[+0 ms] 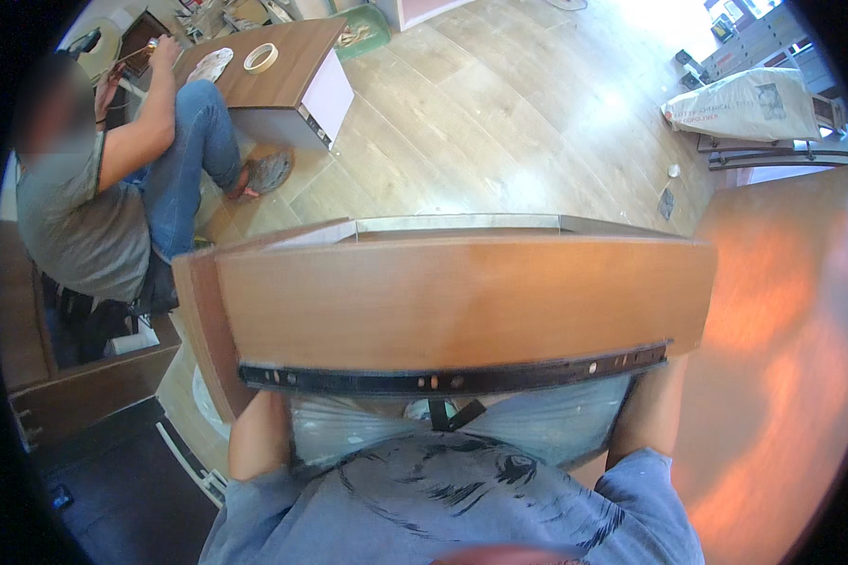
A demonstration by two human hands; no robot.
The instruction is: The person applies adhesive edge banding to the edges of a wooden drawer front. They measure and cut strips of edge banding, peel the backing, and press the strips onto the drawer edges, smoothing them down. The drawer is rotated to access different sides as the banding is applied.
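A brown wooden drawer (pixel 462 292) spans the view just in front of my chest, its long side turned up toward me. Along that side's lower edge runs a black metal drawer slide (pixel 499 379). The drawer front (pixel 205 330), a wider panel, is at its left end. My left forearm (pixel 259 435) goes up beneath the left end, and my right forearm (pixel 652 410) reaches the right end. The drawer is held up between them. Both hands and all fingers are hidden by the drawer.
A person (pixel 85 207) sits at the left, working beside a brown cabinet (pixel 264 61) with a tape roll (pixel 261 58) on top. A large wooden panel (pixel 773 358) stands close on my right. Beyond it lies a white sack (pixel 749 104). Tiled floor (pixel 499 122) stretches ahead.
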